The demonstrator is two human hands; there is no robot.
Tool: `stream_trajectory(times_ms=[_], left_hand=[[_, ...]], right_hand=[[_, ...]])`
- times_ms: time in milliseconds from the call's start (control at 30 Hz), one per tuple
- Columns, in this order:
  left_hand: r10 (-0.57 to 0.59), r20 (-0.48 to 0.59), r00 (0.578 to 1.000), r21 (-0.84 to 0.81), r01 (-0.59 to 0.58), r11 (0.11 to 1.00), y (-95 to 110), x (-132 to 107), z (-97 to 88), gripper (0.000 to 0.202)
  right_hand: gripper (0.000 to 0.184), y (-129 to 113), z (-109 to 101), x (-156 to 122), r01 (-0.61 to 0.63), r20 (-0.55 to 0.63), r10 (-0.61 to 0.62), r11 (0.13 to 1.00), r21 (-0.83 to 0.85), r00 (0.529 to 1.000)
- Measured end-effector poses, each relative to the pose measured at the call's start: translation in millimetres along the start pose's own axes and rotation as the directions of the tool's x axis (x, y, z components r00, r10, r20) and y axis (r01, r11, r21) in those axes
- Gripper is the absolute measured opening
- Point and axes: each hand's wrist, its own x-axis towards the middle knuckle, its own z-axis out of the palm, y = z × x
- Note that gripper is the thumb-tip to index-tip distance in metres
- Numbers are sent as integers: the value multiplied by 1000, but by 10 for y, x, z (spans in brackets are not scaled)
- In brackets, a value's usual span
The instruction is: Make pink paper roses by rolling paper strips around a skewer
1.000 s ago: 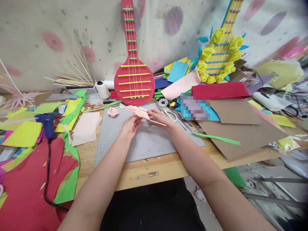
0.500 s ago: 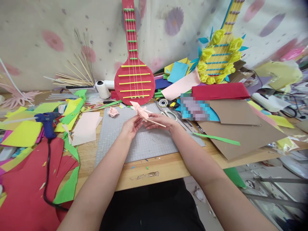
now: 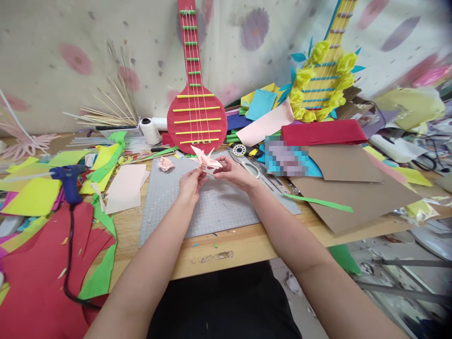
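Over the grey cutting mat (image 3: 226, 212) I hold a pale pink paper flower (image 3: 206, 159) with pointed, spread petals. My left hand (image 3: 191, 183) is closed on its base from below. On the other side, my right hand (image 3: 233, 172) pinches the flower's right edge with thumb and fingers. The thin stick under the bloom is mostly hidden by my fingers. A small finished-looking pink paper rose (image 3: 165, 164) lies on the mat's far left corner.
Left are pale paper pieces (image 3: 126, 188), a blue glue gun (image 3: 70, 181) and red sheets (image 3: 45, 273). Scissors (image 3: 252, 168) and brown cardboard (image 3: 353, 197) lie right. Behind stand a red paper lute (image 3: 197, 115) and a yellow one with paper roses (image 3: 319, 84).
The flower has turned so its petals spread wider toward me, and the stick that pointed right is now mostly out of sight. My right hand has moved up to the petals.
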Motion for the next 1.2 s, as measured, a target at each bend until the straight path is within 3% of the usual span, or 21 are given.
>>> stream_trajectory(times_ms=[67, 167, 267, 367, 800, 967, 1200], left_hand=[[6, -3, 1000, -13, -6, 1000, -7, 13, -1, 7], [10, -4, 1000, -20, -10, 1000, -9, 16, -4, 7], [4, -4, 1000, -21, -5, 1000, 1, 4, -7, 8], [-29, 4, 1000, -28, 29, 999, 20, -6, -9, 8], [-147, 87, 985, -51, 151, 987, 88, 2, -52, 8], [-82, 19, 996, 36, 82, 996, 80, -28, -22, 8], [8, -59, 998, 195, 3, 981, 51, 8, -37, 15]], right_hand=[[50, 12, 32, 1, -28, -49, 25, 997, -78, 999], [44, 6, 73, -2, -165, -144, 142, 972, -164, 979], [28, -14, 80, 1, -280, -129, 258, 939, -199, 957], [21, -24, 58, 7, -309, -107, 292, 922, -232, 950], [26, -21, 56, 13, -231, -158, 173, 823, -519, 972], [26, -5, 66, 15, -220, -170, 150, 808, -546, 974], [28, 8, 53, 20, -220, -297, 28, 737, -639, 954]])
